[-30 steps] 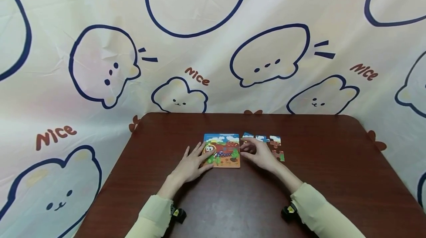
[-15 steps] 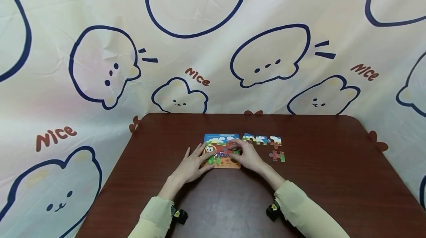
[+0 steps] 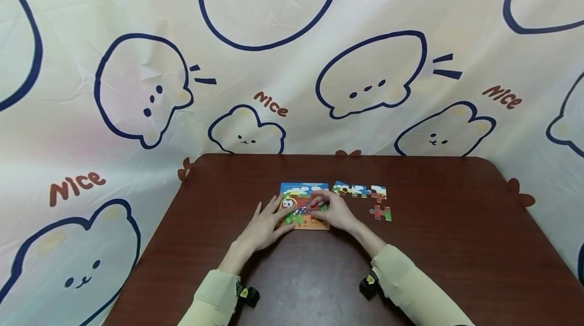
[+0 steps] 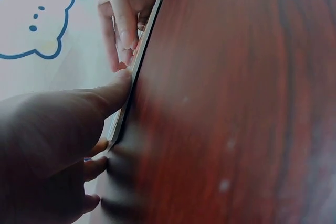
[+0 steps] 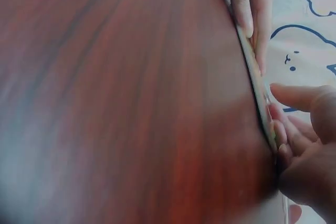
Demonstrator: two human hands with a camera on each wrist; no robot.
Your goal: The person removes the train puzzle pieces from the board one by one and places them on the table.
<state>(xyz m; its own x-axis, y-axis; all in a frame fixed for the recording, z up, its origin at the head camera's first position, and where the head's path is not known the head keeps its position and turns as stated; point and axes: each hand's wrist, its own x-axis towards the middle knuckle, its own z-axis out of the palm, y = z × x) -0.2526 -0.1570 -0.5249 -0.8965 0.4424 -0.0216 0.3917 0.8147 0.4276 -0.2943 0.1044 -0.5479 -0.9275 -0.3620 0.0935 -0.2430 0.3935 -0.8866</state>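
Observation:
A picture jigsaw puzzle (image 3: pixel 315 223) with blue sky, a round white face and green plants lies on the brown table. My left hand (image 3: pixel 260 228) rests along its left side, fingers spread over the picture and thumb at the near edge. My right hand (image 3: pixel 339 213) is over the puzzle's right half, fingers bent down to the surface and covering part of the picture. In the right wrist view, the right thumb (image 5: pixel 296 97) stands apart from the fingers (image 5: pixel 278 128), which touch the board; no piece shows between them.
Right of the puzzle lie loose jigsaw pieces: a sky piece (image 3: pixel 340 187), another sky piece (image 3: pixel 359 191), a cloud-and-red piece (image 3: pixel 378 192) and a red-green piece (image 3: pixel 382 213) below. The table (image 3: pixel 438 234) backs onto a cartoon-printed curtain (image 3: pixel 292 77).
My right hand has moved left from beside the loose pieces onto the puzzle's right half, uncovering those pieces. The left hand has stayed in place on the puzzle.

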